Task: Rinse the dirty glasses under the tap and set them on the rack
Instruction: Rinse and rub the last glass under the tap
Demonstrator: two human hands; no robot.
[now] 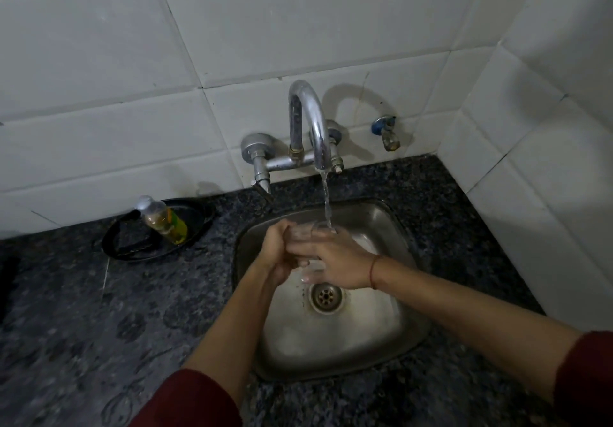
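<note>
A clear drinking glass (303, 232) is held over the steel sink (381, 333), tilted with its mouth toward the back. My right hand (335, 260) wraps around its body. My left hand (277, 250) grips it from the left, fingers at the rim. Water runs from the chrome tap (313, 124) and lands at the glass's right edge, on my right fingers. The lower part of the glass is hidden by my hands. No rack shows in the head view.
A black dish (132, 247) on the dark granite counter (83, 327) left of the sink holds a lying bottle of yellow-green liquid (164, 221). A small blue-handled valve (384, 133) sticks out of the tiled wall. A tiled side wall closes the right.
</note>
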